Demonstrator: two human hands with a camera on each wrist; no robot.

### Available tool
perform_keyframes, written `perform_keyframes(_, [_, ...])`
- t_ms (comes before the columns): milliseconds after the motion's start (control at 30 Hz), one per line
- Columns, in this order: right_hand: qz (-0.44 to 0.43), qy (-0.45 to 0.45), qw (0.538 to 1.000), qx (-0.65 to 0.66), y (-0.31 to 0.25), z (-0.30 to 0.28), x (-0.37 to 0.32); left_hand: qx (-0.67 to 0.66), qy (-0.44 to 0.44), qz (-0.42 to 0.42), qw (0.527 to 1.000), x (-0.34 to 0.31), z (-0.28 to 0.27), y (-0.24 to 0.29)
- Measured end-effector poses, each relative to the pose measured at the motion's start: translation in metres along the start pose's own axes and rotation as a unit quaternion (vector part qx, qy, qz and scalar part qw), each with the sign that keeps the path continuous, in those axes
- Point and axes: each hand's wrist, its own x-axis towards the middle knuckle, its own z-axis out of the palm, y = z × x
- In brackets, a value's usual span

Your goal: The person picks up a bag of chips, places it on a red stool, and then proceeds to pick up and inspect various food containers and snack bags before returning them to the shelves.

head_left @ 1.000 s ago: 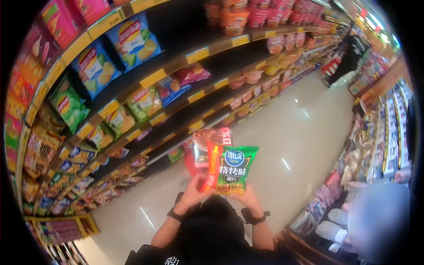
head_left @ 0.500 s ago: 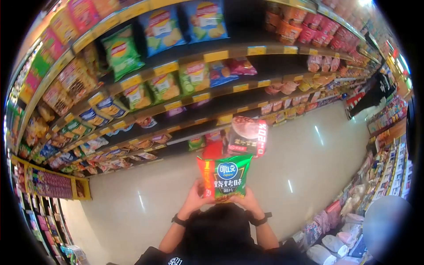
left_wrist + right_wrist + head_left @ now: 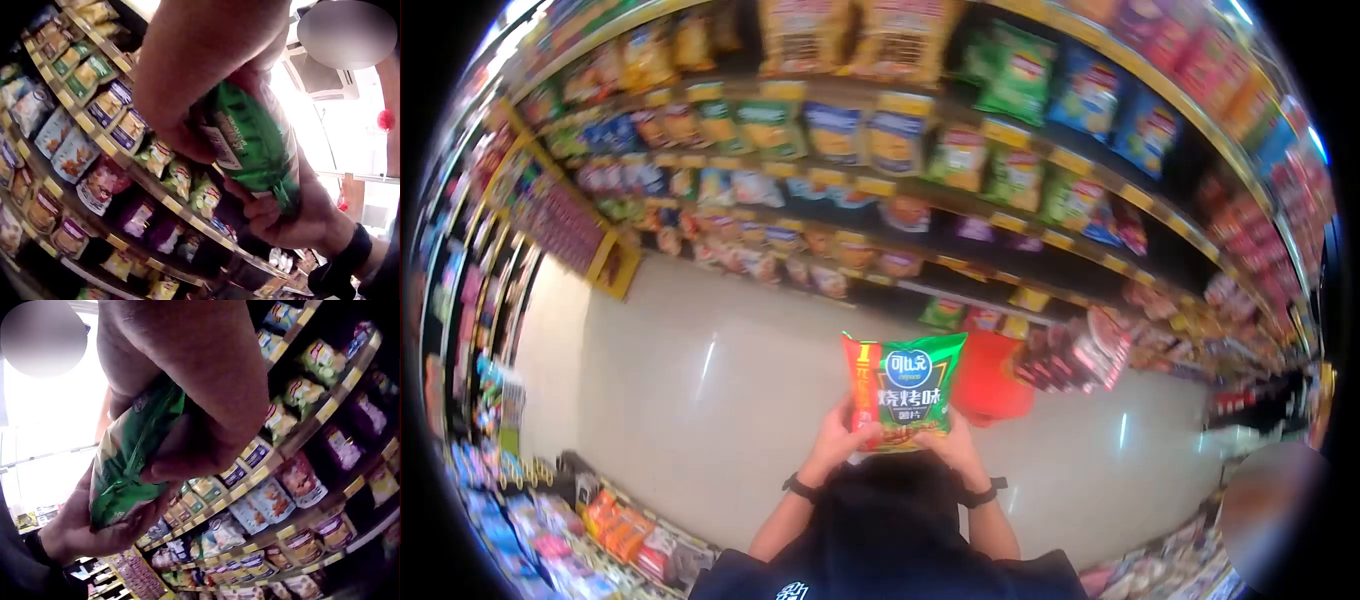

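Observation:
A green and red bag of potato chips [image 3: 908, 385] is held upright in front of the person's chest, its printed front facing up toward the head camera. The left hand [image 3: 836, 440] grips its lower left side, thumb on the front. At the lower right side the right hand [image 3: 953, 448] grips it in the same way. Both wrist views show the green back of the bag [image 3: 250, 137] with fingers curled behind it; a white label [image 3: 223, 147] shows there in the left wrist view.
Long curved shelves [image 3: 790, 170] of bagged snacks run across the front. A red object [image 3: 992, 375] and a pink box-like display [image 3: 1090, 350] stand on the floor beyond the right hand. Packaged goods [image 3: 625, 535] line the lower left, and a yellow-edged stand [image 3: 610, 265] is at the left.
The head view has swung left along the shelves, so shelf goods and the pink display shift right. Both hands keep their grip on the bag of potato chips.

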Motion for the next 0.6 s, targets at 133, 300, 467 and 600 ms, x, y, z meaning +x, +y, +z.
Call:
perform_keyframes(133, [0.021, -0.097, 0.994, -0.033, -0.022, 0.065, 0.03, -0.007, 0.09, 0.008, 0.996, -0.035, -0.06, 0.023])
perform_keyframes(300, [0.023, -0.215, 0.973, -0.083, -0.06, 0.142, 0.079, -0.042, 0.171, 0.077, 0.981, -0.056, -0.124, 0.036])
perform_keyframes(467, [0.033, -0.347, 0.932, -0.097, -0.081, 0.211, 0.119, -0.097, 0.206, 0.067, 0.971, -0.078, -0.173, 0.044])
perform_keyframes(600, [-0.001, -0.41, 0.904, -0.12, -0.076, 0.267, 0.166, -0.108, 0.308, 0.055, 0.944, -0.078, -0.213, 0.056])
